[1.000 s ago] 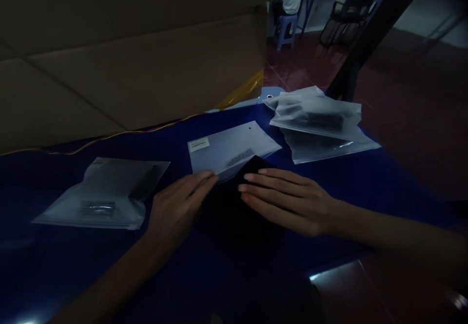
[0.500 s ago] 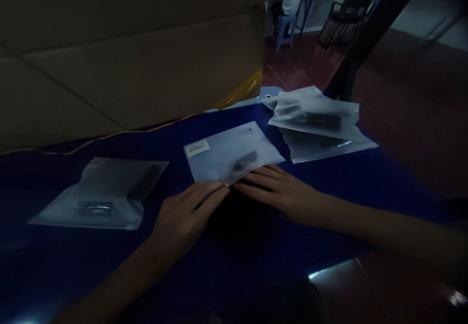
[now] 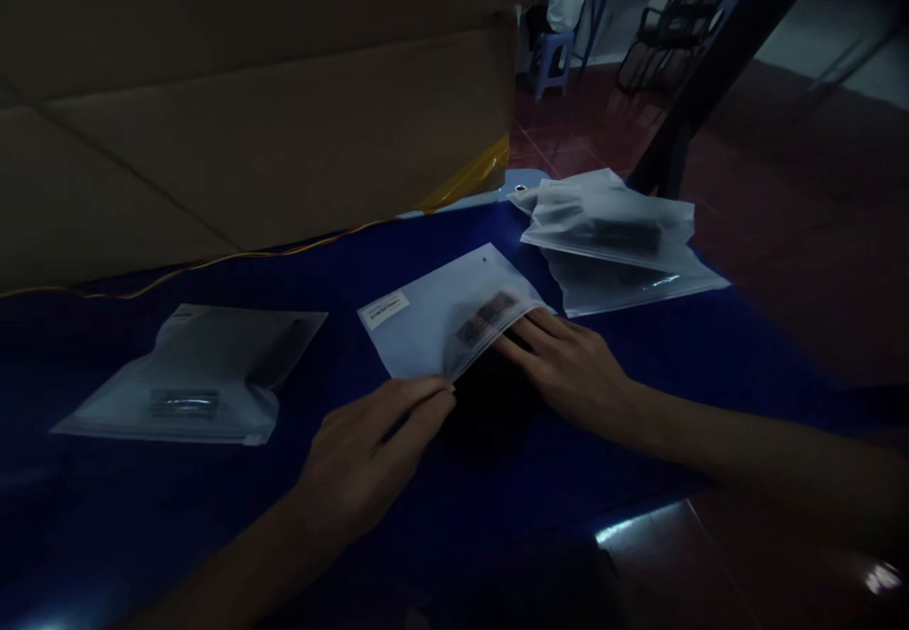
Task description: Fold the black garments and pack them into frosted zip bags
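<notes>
White, frosted, rectangular plastic bag [image 3: 440, 317]: pinching its edge at six o'clock in left-hand grip [image 3: 373, 450]; touching at four with right-hand grip [image 3: 577, 365], cannot tell whether closed.

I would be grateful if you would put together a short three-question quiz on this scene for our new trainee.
1. Multiple choice: what is the left hand pinching?
A) the near edge of the labelled bag
B) the yellow wire
C) the black chair

2. True or false: the right hand is lying on the bag at the far left of the picture.

3. Fill in the blank: as pictured, the overlapping bags lie to the ____ of the labelled bag.

Key:
1. A
2. False; the right hand is at the near edge of the labelled bag.
3. right
</notes>
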Available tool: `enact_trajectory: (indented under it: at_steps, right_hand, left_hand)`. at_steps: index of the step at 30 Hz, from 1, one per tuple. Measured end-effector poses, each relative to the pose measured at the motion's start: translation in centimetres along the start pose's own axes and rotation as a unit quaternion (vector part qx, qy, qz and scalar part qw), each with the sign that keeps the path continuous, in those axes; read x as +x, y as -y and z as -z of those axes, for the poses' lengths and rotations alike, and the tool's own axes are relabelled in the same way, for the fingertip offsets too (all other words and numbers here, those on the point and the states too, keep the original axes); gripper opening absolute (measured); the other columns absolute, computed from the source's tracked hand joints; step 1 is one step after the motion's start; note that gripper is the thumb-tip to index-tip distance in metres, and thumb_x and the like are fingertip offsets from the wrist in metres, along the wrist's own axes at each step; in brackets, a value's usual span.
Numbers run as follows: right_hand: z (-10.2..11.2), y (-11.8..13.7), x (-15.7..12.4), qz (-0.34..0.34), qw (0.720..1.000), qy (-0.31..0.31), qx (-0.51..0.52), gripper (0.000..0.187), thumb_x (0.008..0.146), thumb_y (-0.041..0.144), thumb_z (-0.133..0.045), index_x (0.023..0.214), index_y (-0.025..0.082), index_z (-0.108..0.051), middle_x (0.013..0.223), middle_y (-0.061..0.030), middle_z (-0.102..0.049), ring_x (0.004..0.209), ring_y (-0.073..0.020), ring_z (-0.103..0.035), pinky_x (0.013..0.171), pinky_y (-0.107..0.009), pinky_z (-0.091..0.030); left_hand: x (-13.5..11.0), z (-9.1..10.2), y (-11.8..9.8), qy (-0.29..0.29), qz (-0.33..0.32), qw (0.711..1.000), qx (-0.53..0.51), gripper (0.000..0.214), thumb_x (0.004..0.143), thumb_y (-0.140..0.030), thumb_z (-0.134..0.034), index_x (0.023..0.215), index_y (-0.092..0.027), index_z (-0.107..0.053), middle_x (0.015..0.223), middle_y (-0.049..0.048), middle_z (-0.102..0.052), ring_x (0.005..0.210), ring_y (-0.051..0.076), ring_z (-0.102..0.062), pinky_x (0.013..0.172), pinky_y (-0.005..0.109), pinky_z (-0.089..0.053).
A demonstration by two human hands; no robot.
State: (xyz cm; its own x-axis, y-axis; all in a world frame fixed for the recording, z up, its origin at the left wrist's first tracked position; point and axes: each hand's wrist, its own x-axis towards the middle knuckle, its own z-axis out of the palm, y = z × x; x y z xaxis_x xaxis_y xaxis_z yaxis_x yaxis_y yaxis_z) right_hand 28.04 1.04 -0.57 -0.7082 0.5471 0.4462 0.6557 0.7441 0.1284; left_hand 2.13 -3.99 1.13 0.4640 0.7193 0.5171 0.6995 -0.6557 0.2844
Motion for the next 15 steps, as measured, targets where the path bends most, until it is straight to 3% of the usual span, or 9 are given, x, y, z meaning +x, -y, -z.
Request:
enact_trajectory:
  at_steps: [4, 8, 12, 15]
  right_hand:
    - [-0.1, -0.9, 0.2, 0.093, 0.992, -0.015, 0.079, 0.047, 0.100, 0.007, -0.049, 0.147, 0.006, -0.052, 0.141, -0.0202, -0.063, 0.135, -0.0311, -0.056, 0.094, -0.041, -0.062]
    - [-0.2, -1.1, 0.4, 0.167, 0.977, 0.013, 0.129, 0.043, 0.103, 0.011, -0.048, 0.145, 0.007, -0.054, 0.150, -0.0199, -0.056, 0.144, -0.0329, -0.047, 0.100, -0.044, -0.060]
    - [-0.2, -0.6, 0.5, 0.096, 0.992, 0.031, 0.079, 0.048, 0.100, 0.007, -0.044, 0.147, 0.011, -0.053, 0.144, -0.0187, -0.062, 0.130, -0.0296, -0.060, 0.078, -0.034, -0.065]
    - [0.1, 0.0, 0.4, 0.032, 0.999, 0.014, -0.002, 0.048, 0.098, 0.003, -0.045, 0.144, 0.013, -0.056, 0.132, -0.0163, -0.070, 0.110, -0.0255, -0.069, 0.062, -0.027, -0.062]
  left_hand:
    - [0.4, -0.3, 0.4, -0.022, -0.016, 0.999, 0.030, 0.018, 0.104, -0.022, -0.058, 0.114, -0.029, -0.072, 0.099, -0.0069, -0.080, 0.075, 0.009, -0.077, 0.060, 0.014, -0.059]
    - [0.0, -0.3, 0.8, -0.010, -0.058, 0.997, 0.057, 0.022, 0.104, -0.018, -0.058, 0.124, -0.024, -0.067, 0.112, -0.0022, -0.079, 0.089, 0.011, -0.078, 0.079, 0.019, -0.064]
    - [0.4, 0.1, 0.3, 0.014, -0.064, 0.997, 0.045, 0.021, 0.104, -0.015, -0.059, 0.122, -0.021, -0.067, 0.113, -0.0009, -0.079, 0.095, 0.012, -0.078, 0.084, 0.021, -0.064]
    - [0.9, 0.4, -0.6, -0.003, -0.056, 0.998, 0.017, 0.016, 0.102, -0.013, -0.061, 0.114, -0.020, -0.069, 0.109, -0.0024, -0.080, 0.092, 0.009, -0.078, 0.083, 0.018, -0.064]
